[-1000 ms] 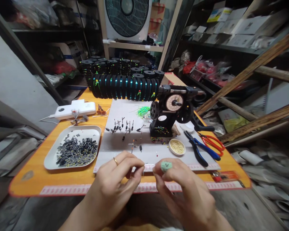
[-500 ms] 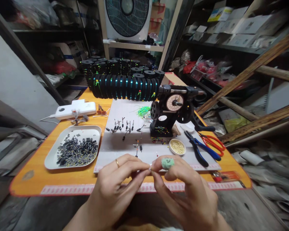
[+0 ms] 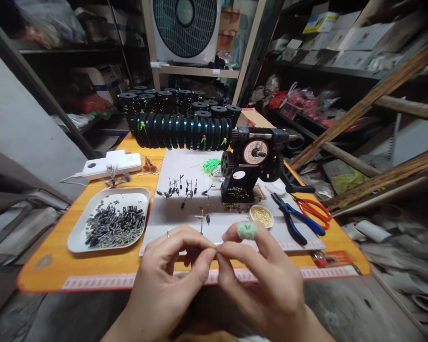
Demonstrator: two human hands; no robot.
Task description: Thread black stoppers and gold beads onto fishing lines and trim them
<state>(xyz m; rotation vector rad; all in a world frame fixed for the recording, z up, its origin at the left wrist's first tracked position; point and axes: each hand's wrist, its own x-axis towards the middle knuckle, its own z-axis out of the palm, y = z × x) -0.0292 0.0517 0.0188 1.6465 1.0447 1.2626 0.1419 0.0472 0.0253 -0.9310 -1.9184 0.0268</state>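
Observation:
My left hand [image 3: 176, 275], with a ring on one finger, is closed in a pinch at the near edge of the table. My right hand [image 3: 260, 270] pinches right against its fingertips, and a green wrap [image 3: 247, 230] covers its raised index finger. Whatever lies between the fingertips is too small to make out. Just beyond the hands, small black parts with thin stems [image 3: 201, 219] lie on the white board [image 3: 157, 237]. A round dish of gold beads [image 3: 261, 216] sits past my right hand.
A white tray [image 3: 73, 237] of black pieces stands left. Behind the board is a black winding machine [image 3: 235, 183] holding a ribbed black roll [image 3: 183, 130]. Blue-handled pliers [image 3: 292, 223] and orange-handled scissors [image 3: 316, 213] lie right. Black spools [image 3: 164, 99] stand at the back.
Both hands have shifted slightly left. My right index finger has lifted off the pinch, and its other fingers now meet my left fingertips. The view has moved a little.

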